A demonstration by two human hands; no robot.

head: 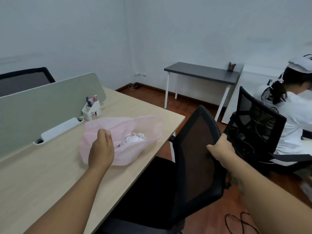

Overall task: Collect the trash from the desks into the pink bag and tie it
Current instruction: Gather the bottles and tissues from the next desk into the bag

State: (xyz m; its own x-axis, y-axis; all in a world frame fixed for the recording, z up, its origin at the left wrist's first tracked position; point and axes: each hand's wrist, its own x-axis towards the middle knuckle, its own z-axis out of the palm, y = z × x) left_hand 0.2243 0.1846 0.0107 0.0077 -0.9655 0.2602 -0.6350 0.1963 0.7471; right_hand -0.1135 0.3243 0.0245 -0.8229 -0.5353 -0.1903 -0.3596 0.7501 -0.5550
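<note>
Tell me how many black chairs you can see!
3. One mesh chair stands behind the green divider; the right hand grips the middle chair; a seated person uses the third chair. More may be hidden.

Readable text: none.
Pen holder, by the desk's divider: small sticker on its front, too blurred to read.
Wrapper in pink bag: red print, illegible.
</note>
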